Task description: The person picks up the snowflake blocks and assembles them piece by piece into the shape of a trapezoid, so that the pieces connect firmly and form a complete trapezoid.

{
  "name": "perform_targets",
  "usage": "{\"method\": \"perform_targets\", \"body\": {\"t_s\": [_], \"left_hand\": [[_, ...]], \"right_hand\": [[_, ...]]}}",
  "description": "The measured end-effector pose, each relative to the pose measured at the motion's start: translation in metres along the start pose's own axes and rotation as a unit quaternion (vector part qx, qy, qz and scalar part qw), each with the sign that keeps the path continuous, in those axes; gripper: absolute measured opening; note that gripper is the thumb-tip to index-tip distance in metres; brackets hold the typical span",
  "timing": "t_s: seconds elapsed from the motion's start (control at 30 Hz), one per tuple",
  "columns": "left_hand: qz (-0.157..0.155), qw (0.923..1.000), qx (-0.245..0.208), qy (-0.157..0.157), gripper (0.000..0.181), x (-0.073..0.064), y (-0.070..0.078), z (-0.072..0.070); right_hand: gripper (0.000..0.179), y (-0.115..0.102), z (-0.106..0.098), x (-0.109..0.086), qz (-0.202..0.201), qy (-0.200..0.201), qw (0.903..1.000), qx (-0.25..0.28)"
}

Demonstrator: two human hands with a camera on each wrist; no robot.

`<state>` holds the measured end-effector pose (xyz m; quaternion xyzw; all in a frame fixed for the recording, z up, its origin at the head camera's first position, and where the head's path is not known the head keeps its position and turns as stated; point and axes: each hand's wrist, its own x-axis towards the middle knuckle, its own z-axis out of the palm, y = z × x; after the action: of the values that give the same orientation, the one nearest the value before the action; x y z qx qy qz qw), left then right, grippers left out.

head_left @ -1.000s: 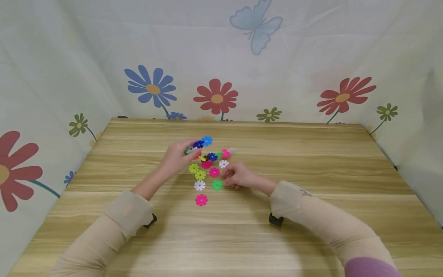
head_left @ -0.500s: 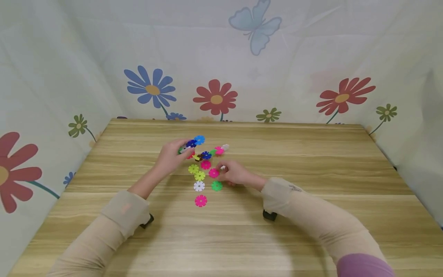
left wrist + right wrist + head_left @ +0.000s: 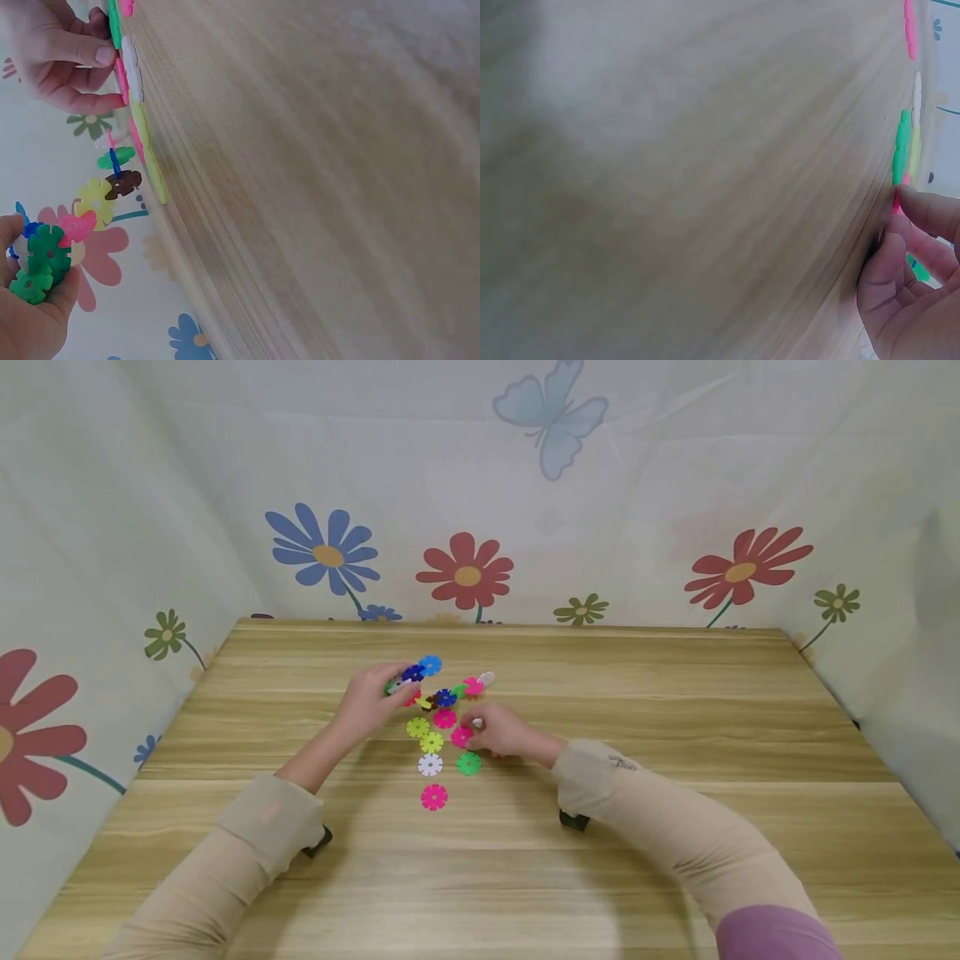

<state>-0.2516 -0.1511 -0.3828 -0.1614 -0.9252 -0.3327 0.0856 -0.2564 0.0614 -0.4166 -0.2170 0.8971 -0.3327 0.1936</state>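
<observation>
My left hand (image 3: 369, 700) grips one end of a chain of interlocking notched plastic discs (image 3: 446, 697), held up over the table. In the left wrist view its fingers and thumb pinch a cluster with a dark green disc (image 3: 49, 251); pink, yellow, brown and blue discs trail off from it. A light blue disc (image 3: 430, 665) sticks out beyond the fingertips. My right hand (image 3: 508, 732) is low on the tabletop, pinching the edge of a flat pink disc (image 3: 459, 737). Part of a white disc (image 3: 477, 723) shows between its fingers. The right wrist view shows this pink disc (image 3: 897, 199) at the fingertips.
Loose discs lie flat between the hands: a green one (image 3: 468, 764), a white one (image 3: 430, 765), two yellow-green ones (image 3: 431, 742), and pink ones, one nearest the front (image 3: 434, 797). The wooden table (image 3: 480, 893) ends at a flower-print curtain (image 3: 637, 527) behind.
My right hand has moved left from beside the green disc to the pink disc, covering most of the white one. My left hand has shifted slightly left with the chain.
</observation>
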Motion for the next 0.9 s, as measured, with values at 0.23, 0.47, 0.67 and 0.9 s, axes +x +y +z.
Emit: {"method": "perform_targets", "body": {"t_s": [0.23, 0.47, 0.67, 0.9], "left_hand": [[0.014, 0.9999, 0.003, 0.004, 0.036, -0.001, 0.0, 0.0], [0.032, 0.9994, 0.004, 0.01, 0.036, -0.004, 0.003, -0.001], [0.067, 0.9977, 0.002, 0.008, 0.036, -0.005, 0.01, 0.001], [0.106, 0.9943, -0.003, -0.007, 0.035, -0.008, 0.024, 0.004]], "right_hand": [[0.026, 0.001, -0.001, -0.001, -0.021, 0.009, 0.9997, -0.012], [0.02, 0.007, -0.006, -0.008, -0.042, -0.003, 0.9988, 0.025], [0.017, 0.015, -0.013, -0.019, -0.046, -0.018, 0.9951, 0.086], [0.012, 0.016, -0.033, -0.037, -0.065, 0.022, 0.9835, 0.167]]}}
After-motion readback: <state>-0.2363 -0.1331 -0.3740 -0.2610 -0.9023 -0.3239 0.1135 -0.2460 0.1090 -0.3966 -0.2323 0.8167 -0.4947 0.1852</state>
